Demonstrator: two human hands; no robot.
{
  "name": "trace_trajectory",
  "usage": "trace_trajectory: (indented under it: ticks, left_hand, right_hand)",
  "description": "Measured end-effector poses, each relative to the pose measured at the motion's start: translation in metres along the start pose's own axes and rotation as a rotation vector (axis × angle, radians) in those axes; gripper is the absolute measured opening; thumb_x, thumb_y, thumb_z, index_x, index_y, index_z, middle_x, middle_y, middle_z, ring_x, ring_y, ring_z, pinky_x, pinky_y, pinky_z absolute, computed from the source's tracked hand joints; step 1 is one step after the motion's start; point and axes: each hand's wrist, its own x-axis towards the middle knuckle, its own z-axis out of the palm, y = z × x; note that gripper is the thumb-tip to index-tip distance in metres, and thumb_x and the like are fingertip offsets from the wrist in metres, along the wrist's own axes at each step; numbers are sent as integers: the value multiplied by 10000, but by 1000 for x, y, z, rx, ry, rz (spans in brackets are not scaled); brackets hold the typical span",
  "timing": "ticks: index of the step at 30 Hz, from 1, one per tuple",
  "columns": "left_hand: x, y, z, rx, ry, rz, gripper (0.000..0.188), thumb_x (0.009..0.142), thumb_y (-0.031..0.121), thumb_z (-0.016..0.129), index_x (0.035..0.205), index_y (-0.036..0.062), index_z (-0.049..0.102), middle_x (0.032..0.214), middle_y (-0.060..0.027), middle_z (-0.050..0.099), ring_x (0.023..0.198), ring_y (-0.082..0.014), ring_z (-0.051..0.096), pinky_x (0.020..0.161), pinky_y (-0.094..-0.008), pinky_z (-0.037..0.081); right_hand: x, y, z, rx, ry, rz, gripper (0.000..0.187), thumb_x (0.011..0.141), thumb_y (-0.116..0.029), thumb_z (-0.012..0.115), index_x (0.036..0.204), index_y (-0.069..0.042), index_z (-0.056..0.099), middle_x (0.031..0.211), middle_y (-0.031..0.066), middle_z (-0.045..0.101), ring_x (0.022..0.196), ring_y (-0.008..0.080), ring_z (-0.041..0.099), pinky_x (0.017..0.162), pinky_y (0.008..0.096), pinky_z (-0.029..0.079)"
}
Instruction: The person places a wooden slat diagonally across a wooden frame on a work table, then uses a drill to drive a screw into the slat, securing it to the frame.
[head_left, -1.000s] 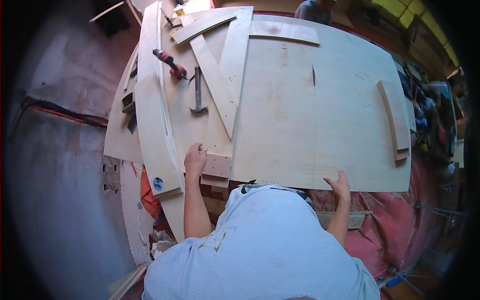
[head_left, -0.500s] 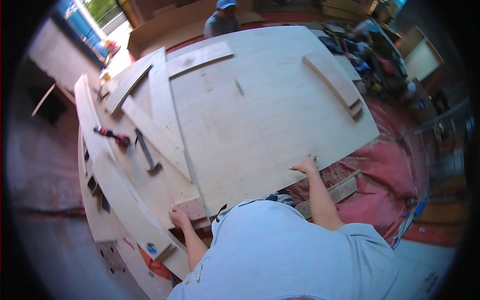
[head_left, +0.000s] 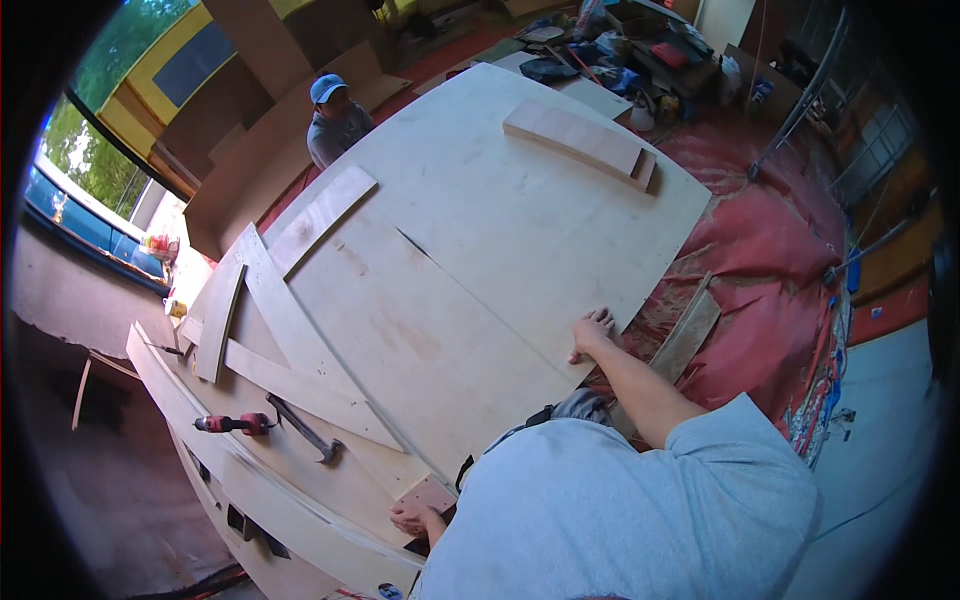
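A large pale plywood sheet [head_left: 480,250] lies flat in front of me. My right hand [head_left: 592,333] rests on its near right edge, fingers stretched out and thumb apart, holding nothing. My left hand [head_left: 414,520] is closed at the end of a small pinkish wooden block [head_left: 431,491] by the sheet's near left corner; its fingertips are partly hidden. Along the left side of the sheet runs a long plywood strip [head_left: 300,320], with a slanting strip [head_left: 310,392] against it. A claw hammer [head_left: 303,428] and a red and black cordless drill [head_left: 232,424] lie to the left.
Stacked boards [head_left: 580,145] sit on the sheet's far right, and another board [head_left: 325,220] at its far left. A person in a blue cap [head_left: 335,120] is beyond the far edge. Red sheeting [head_left: 760,290] covers the floor at right, with clutter [head_left: 640,60] behind.
My view has swung, so the sheet now appears turned and the person shows further left. My right hand has settled flatter on the sheet's edge; my left stays at the block.
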Motion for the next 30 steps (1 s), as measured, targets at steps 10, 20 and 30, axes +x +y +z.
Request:
trace_trajectory:
  ticks: [10, 20, 30]
  left_hand:
    - [11, -1, 7, -11, 72, -13, 436, 1059, 387, 419, 1071, 52, 697, 1127, -169, 692, 1090, -369, 637, 938, -479, 499]
    - [2, 0, 6, -1, 66, -37, 443, 1062, 413, 415, 1067, 73, 698, 1148, -147, 696, 1106, -361, 636, 954, -478, 494]
    - [-4, 8, -8, 27, 33, -55, 458, 1065, 429, 400, 1074, 78, 695, 1147, -148, 700, 1116, -359, 634, 970, -488, 487]
  right_hand:
    - [-11, -10, -10, -105, -5, -23, 1524, 484, -477, 1025, 1565, 135, 142, 1604, 444, 125, 1505, 583, 166, 1221, 627, 204]
    - [-7, -10, -12, -104, 1, -8, 1512, 509, -486, 1018, 1570, 127, 132, 1625, 415, 109, 1514, 569, 161, 1220, 633, 206]
    - [-10, -11, -11, -101, 6, -9, 1500, 518, -500, 1011, 1567, 131, 145, 1619, 420, 123, 1511, 566, 179, 1209, 641, 216]
